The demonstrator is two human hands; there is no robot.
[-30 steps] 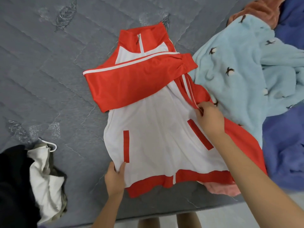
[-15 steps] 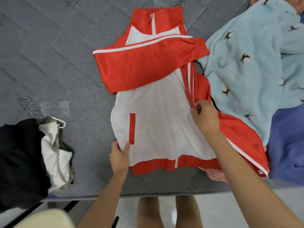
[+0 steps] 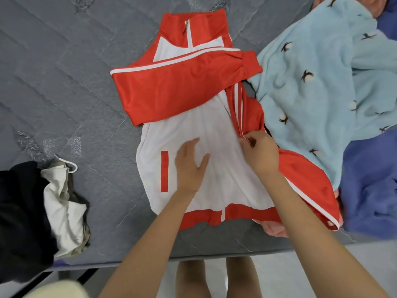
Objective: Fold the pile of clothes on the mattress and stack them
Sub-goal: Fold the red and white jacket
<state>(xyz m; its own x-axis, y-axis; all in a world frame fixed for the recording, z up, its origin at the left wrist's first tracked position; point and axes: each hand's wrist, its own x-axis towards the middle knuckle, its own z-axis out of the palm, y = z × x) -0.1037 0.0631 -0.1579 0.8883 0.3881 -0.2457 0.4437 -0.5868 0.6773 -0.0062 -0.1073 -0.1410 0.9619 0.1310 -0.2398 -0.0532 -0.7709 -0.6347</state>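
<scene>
Here, a grey quilted mattress (image 3: 53, 93) fills most of the view, its near edge ending above a pale floor (image 3: 279, 274). A red-and-white zip-up track jacket (image 3: 204, 130) lies front up at its middle, one red sleeve folded across the chest. The left hand (image 3: 189, 166) rests flat on the white front, fingers spread. The right hand (image 3: 261, 154) pinches the other sleeve's striped edge. A light-blue fleecy garment (image 3: 322, 82) lies just to the right; crumpled black and white clothes (image 3: 60, 207) sit at the left.

A grey quilted mattress (image 3: 64, 82) with diagonal stitching fills most of the view, under soft, even light. Past its near edge lies a pale, smooth floor (image 3: 279, 276). Dark bars (image 3: 88, 275) show beneath the edge at lower left.
</scene>
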